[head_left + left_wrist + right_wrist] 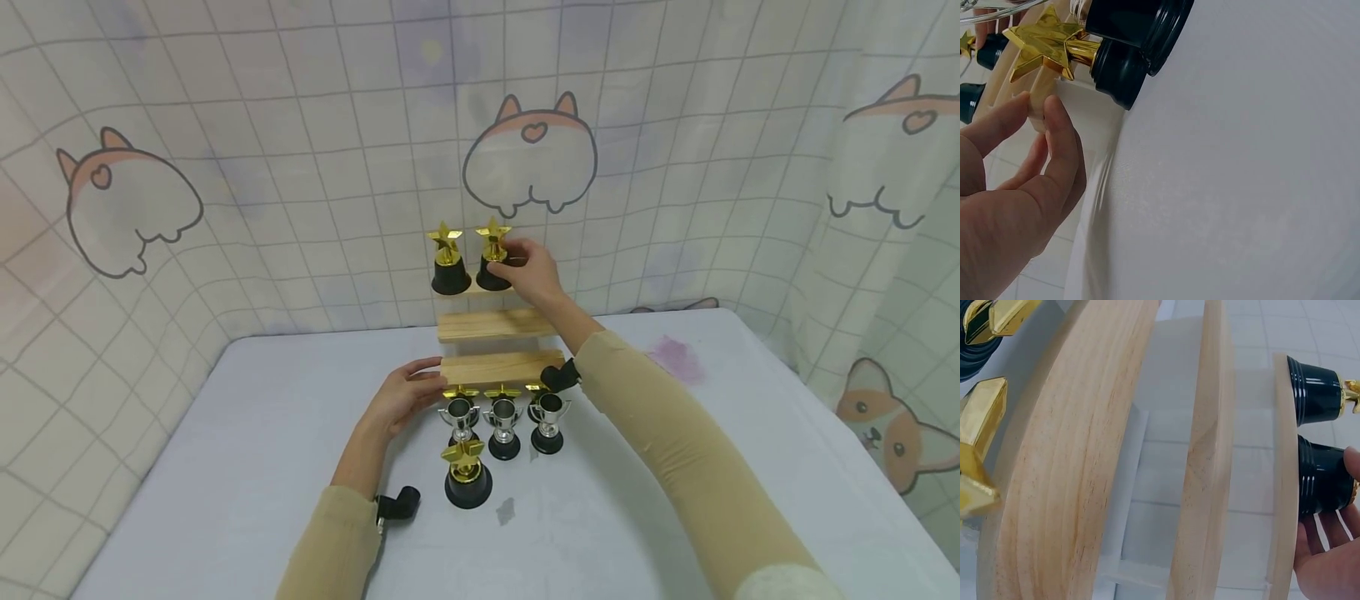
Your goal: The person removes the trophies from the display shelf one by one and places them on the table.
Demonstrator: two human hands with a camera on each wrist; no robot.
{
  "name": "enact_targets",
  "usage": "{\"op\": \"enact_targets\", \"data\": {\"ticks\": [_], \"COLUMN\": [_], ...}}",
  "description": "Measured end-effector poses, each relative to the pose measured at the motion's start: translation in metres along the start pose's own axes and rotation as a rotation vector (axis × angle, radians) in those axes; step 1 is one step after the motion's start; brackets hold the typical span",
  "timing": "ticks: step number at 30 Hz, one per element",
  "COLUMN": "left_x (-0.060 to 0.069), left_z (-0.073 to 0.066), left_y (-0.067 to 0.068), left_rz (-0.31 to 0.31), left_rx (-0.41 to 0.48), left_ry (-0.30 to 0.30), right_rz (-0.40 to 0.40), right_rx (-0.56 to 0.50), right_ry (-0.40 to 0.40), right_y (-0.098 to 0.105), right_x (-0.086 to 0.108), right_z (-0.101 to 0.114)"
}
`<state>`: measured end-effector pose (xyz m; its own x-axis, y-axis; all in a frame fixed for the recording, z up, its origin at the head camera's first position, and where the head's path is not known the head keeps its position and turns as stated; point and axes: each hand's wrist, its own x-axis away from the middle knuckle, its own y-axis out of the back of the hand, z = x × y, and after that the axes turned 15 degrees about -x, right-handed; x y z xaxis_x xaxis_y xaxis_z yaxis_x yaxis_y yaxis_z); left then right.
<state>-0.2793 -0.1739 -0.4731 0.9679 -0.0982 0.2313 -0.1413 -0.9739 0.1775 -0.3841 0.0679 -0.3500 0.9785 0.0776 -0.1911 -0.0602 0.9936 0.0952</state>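
Note:
On the top wooden shelf (1283,487) my right hand (536,273) grips a gold star trophy (491,279) with a black base. In the right wrist view that base rests against the shelf board, with fingers (1335,531) around it. Just left of it stands a matching star trophy (450,277). Lower down, my left hand (405,398) pinches the left end of the lowest wooden shelf (502,367) between thumb and fingers, as the left wrist view shows. Beside those fingertips is another gold star trophy (1047,44), standing in front of the shelf.
Three silver cup trophies (504,427) stand in a row before the shelves, with star trophies partly hidden behind them. Nearer lies one more star trophy (467,486), upright on the white tablecloth (285,467). The middle shelf (491,325) runs between the others. A patterned curtain (330,167) hangs behind.

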Motion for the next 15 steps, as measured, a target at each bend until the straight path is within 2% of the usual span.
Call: {"op": "enact_targets", "data": {"ticks": [9,15], "left_x": [-0.0005,-0.0002], "left_z": [-0.0004,-0.0017], "left_y": [-0.0009,0.0015], "left_rz": [0.010,0.008], "left_rx": [-0.004,-0.002], "left_ry": [-0.005,-0.016], "right_rz": [-0.002,0.009], "right_rx": [0.004,-0.038], "right_ry": [-0.006,0.003], "right_y": [0.0020,0.0027], "right_x": [0.0057,0.0093], "right_z": [0.0037,0.0069]}}
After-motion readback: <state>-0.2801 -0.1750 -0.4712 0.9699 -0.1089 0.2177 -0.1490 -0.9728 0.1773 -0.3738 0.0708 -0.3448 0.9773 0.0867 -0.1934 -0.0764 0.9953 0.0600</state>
